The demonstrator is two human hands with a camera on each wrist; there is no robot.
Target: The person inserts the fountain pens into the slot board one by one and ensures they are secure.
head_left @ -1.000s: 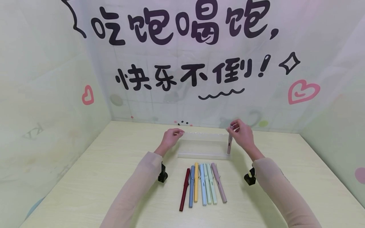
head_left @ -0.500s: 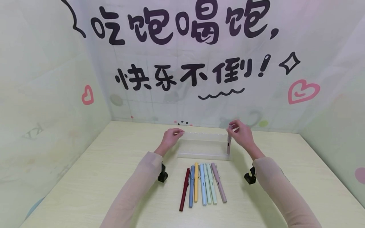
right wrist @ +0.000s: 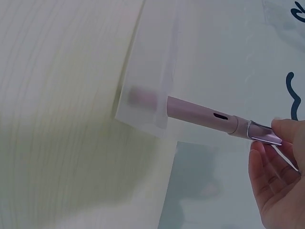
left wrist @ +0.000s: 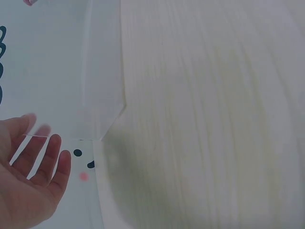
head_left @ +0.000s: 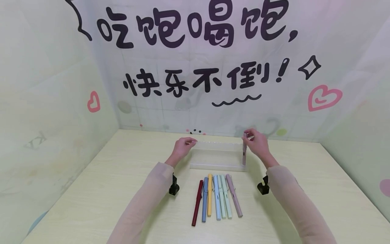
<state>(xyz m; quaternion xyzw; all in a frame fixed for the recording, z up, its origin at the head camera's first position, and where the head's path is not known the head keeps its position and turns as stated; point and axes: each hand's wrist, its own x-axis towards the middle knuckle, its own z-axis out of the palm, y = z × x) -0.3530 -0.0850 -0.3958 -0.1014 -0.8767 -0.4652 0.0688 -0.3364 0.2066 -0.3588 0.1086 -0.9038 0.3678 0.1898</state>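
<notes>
A frosted, see-through pen rack (head_left: 217,167) stands toward the back of the table. My left hand (head_left: 182,147) pinches its upper left corner between thumb and fingers; in the left wrist view the fingertips (left wrist: 44,130) show through the panel. At the rack's right end, my right hand (head_left: 258,142) pinches a dusty-pink pen (head_left: 244,154) by its clipped cap. That pen is upright, its lower end behind the rack's frosted front lip (right wrist: 143,102). In front of the rack lie a dark red pen (head_left: 197,203), a blue pen (head_left: 205,200), a yellow pen (head_left: 209,195) and several others.
The loose group also has a light blue pen (head_left: 217,197), two pale green pens (head_left: 226,196) and a mauve pen (head_left: 234,196). Behind the rack hangs a printed cloth wall (head_left: 195,115). Cloth sides bound the pale wooden table (head_left: 137,162).
My right hand has shifted slightly left with the pink pen, which now stands straighter at the rack's right end. The left hand and the lying pens have stayed put.
</notes>
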